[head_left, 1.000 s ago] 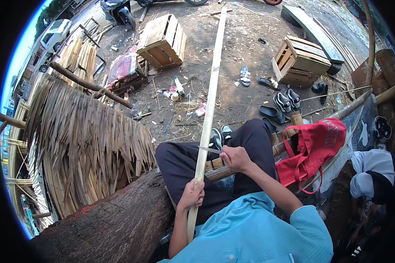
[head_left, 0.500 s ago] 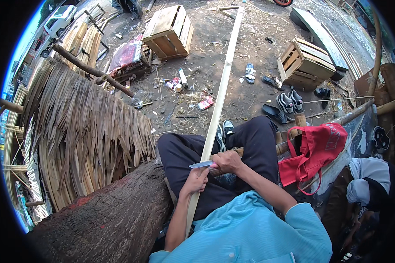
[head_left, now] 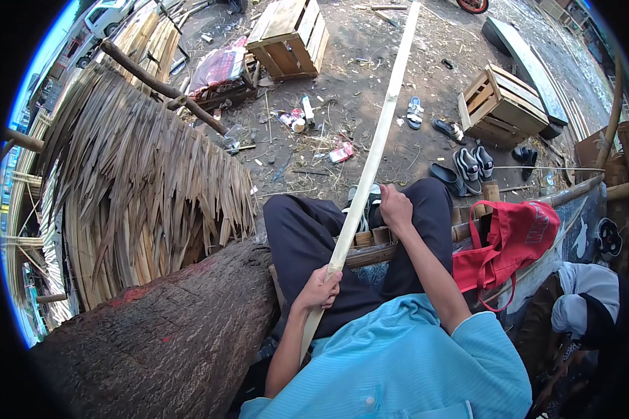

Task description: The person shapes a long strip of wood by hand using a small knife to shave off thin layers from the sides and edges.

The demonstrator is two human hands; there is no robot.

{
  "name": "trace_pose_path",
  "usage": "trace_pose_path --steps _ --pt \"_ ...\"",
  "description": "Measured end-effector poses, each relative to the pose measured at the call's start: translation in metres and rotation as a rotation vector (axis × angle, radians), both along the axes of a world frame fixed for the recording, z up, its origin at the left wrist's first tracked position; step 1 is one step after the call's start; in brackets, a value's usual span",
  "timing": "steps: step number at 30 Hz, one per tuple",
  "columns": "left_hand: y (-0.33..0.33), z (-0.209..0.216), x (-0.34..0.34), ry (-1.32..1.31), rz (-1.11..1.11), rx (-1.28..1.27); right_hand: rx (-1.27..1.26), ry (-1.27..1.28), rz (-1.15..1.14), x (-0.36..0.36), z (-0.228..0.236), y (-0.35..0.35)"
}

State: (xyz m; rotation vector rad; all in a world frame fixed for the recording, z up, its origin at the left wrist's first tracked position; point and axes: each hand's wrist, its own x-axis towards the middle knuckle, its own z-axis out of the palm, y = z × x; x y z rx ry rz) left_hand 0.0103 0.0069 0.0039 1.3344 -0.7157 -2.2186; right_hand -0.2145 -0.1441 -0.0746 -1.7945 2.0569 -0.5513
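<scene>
A long pale strip, apparently split bamboo (head_left: 375,159), slants from beside my left hip up across my lap and out over the ground. My left hand (head_left: 319,288) is wrapped round its lower part, above my left thigh. Closed in a fist, my right hand (head_left: 396,208) is beyond it, just right of the strip and over my right knee. The knife seen in that fist a moment ago is hardly visible now; its blade cannot be made out.
A thick dark log (head_left: 168,335) lies at my left, beside a dry-leaf thatch panel (head_left: 147,167). Wooden crates (head_left: 286,42), shoes (head_left: 466,167) and litter (head_left: 341,152) are ahead. A red bag (head_left: 510,241) hangs at my right, near another person (head_left: 587,293).
My right hand has moved forward along the strip, away from my left hand, and the knife blade no longer shows. My left hand keeps its hold; the whole view has shifted slightly.
</scene>
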Motion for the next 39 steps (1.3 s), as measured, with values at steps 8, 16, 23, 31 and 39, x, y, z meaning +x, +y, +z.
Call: trace_pose_path --steps 8,16,23,31,39 --pt "-0.017 -0.008 -0.009 0.057 0.078 0.026 -0.15 -0.417 -0.093 -0.017 0.006 0.016" --pt "-0.025 -0.016 -0.008 0.104 0.198 0.154 -0.105 -0.303 0.689 0.027 0.013 0.073" --pt "-0.024 -0.005 -0.008 0.042 0.148 0.129 -0.205 -0.257 0.859 0.041 -0.002 0.07" --pt "0.001 -0.005 -0.002 0.091 -0.007 0.089 0.109 0.046 0.191 0.008 -0.024 -0.009" --pt "-0.011 -0.015 -0.014 0.064 0.002 0.071 -0.025 -0.44 -0.282 -0.007 -0.03 -0.007"
